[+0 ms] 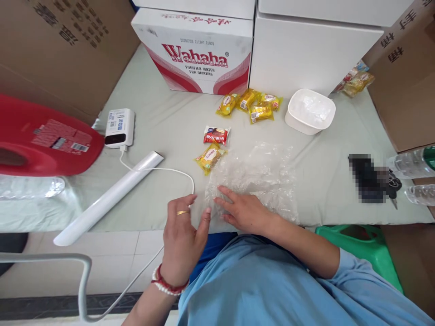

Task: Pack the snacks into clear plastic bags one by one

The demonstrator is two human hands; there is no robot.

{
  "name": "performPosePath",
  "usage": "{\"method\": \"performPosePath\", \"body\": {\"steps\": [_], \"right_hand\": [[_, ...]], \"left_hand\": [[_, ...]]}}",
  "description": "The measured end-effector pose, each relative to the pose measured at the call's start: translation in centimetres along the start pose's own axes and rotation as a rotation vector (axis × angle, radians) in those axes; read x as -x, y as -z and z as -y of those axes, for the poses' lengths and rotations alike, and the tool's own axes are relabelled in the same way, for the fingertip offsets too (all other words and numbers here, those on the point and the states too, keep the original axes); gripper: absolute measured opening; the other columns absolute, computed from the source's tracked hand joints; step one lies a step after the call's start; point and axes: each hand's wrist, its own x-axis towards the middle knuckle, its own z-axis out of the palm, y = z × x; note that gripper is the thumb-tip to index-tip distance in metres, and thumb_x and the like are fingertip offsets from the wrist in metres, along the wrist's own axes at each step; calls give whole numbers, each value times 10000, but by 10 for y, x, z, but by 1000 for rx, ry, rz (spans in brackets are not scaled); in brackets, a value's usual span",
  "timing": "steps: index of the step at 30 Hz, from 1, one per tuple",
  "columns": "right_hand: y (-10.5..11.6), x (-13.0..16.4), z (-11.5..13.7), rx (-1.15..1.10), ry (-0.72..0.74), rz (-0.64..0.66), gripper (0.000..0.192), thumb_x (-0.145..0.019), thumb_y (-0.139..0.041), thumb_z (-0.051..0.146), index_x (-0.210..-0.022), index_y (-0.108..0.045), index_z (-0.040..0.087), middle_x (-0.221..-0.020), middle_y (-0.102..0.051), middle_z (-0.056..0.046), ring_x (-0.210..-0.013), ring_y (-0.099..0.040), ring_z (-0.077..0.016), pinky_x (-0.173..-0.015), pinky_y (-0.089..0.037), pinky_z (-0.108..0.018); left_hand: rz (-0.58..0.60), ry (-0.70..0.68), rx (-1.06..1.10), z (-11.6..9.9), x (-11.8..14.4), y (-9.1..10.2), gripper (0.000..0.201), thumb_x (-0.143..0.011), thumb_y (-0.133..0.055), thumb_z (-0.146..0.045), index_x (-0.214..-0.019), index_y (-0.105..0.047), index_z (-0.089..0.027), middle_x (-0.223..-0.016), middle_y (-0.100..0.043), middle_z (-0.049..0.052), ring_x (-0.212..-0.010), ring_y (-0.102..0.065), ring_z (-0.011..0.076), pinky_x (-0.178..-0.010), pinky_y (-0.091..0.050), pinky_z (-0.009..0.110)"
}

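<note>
A crumpled sheet of clear plastic film (258,174) lies on the pale green table cover (163,122). My right hand (243,209) rests flat on the film's near left corner, fingers spread. My left hand (183,240), with a gold ring and a red-and-white bracelet, hovers at the table's front edge beside the film's corner, fingers apart and holding nothing. A yellow snack packet (210,157) and a red snack packet (216,135) lie just beyond the film's far left corner.
Several yellow snack packets (251,105) and a white plastic tub (310,111) sit near the Wahaha carton (200,50). A white roll (108,198), a power bank (119,127) with its cable, a red container (44,140), bottles (413,163) and cardboard boxes surround the table. A green stool (370,246) is at right.
</note>
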Motion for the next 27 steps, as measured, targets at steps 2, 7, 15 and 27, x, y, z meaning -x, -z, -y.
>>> {"method": "performPosePath", "body": {"steps": [2,7,15,27], "right_hand": [[-1,-3,1,-20,3,4,443,-1023,-551,378,-1441,-580,234,-1573,-511,-137,-1072,-724,-259,-804,-590,-341],[-9,6,7,-19,10,75,355,-1003,-590,354,-1265,-698,139,-1197,-729,-187,-1021,-720,-306,-851,-580,-412],[35,77,-17,-445,189,190,327,-988,-643,341,-1284,-721,226,-1378,-683,-99,-1212,-675,-217,-1043,-537,-354],[137,-114,-215,344,-355,-356,643,-889,-634,169,-1509,-494,78,-1567,-465,-215,-1497,-319,-386,-1238,-211,-587]], "left_hand": [[80,-171,67,-13,-13,-10,251,-999,-537,-365,-1164,-652,-214,-1126,-679,106,-1040,-658,243,-917,-558,401],[253,-342,90,-8,-60,-67,297,-1011,-481,-309,-1102,-723,-163,-1250,-695,137,-1263,-596,292,-1113,-497,503],[253,-401,-131,35,-54,-89,508,-1033,-436,-377,-1473,-536,-145,-1583,-499,162,-1484,-439,318,-1211,-389,523],[298,-488,-253,32,-46,-83,775,-949,-552,-632,-1557,-444,-163,-1675,-337,196,-1555,-319,371,-1230,-310,555]]}}
